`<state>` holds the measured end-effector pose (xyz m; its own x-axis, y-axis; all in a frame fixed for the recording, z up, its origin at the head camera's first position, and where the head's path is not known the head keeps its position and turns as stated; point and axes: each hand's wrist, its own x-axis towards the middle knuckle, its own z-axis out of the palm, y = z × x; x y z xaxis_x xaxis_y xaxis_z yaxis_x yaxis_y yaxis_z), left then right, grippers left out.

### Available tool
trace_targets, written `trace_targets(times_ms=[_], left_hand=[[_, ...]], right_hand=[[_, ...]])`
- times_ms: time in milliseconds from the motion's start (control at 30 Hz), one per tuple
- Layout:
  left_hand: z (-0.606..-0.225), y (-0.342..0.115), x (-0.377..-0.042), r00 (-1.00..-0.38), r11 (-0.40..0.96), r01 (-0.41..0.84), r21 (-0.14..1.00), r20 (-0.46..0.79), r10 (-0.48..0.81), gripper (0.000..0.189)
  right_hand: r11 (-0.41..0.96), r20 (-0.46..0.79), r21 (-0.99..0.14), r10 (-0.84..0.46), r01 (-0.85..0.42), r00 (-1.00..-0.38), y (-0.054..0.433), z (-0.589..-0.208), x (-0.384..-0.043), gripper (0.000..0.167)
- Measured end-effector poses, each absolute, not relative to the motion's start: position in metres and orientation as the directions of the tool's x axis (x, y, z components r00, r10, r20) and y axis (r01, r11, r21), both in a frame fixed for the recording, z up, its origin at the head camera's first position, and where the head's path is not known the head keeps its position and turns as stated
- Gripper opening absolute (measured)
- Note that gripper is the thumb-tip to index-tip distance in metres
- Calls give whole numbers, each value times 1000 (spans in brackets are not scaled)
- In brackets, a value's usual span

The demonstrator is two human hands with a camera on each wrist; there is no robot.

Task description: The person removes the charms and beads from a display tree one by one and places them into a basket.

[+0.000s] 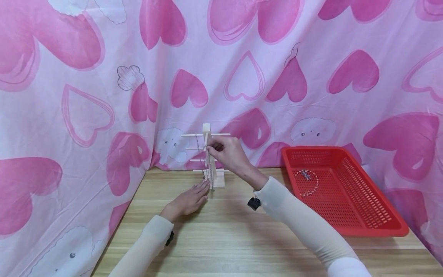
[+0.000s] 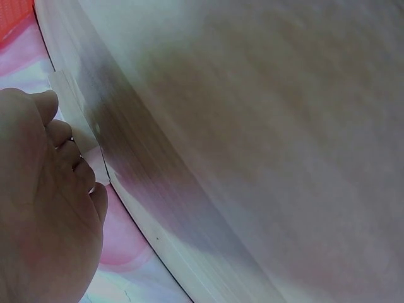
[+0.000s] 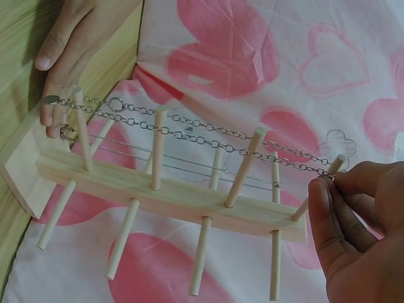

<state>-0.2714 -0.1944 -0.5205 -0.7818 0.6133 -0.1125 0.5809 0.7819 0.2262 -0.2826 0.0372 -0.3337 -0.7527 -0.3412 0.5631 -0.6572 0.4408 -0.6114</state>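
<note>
At the back of the tabletop (image 1: 221, 246), the right hand (image 1: 228, 154) pinches a silver chain (image 3: 202, 141) beside an upper peg (image 3: 339, 164) of the wooden stand (image 1: 206, 127); the left hand (image 1: 188, 200), fingers extended, reaches its base (image 3: 25, 167).

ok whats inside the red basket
A pale loop that looks beaded, and a small silvery cluster, lie inside the red basket. Its near rim hides the inner wall below.
</note>
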Motion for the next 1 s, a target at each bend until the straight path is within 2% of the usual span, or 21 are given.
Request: trace_targets(times_ms=[367, 633, 1000], left_hand=[[-523, -196, -272, -772, 766, 604, 219, -78, 631, 58], [-523, -196, -271, -767, 751, 614, 244, -39, 640, 57], [-518, -193, -270, -776, 772, 594, 226, -93, 624, 59]], right_hand=[[401, 599, -587, -369, -703, -711, 40, -331, -275, 6], [379, 605, -591, -376, -712, -702, 42, -331, -271, 7], [367, 588, -610, -385, -703, -711, 45, -331, -266, 7]])
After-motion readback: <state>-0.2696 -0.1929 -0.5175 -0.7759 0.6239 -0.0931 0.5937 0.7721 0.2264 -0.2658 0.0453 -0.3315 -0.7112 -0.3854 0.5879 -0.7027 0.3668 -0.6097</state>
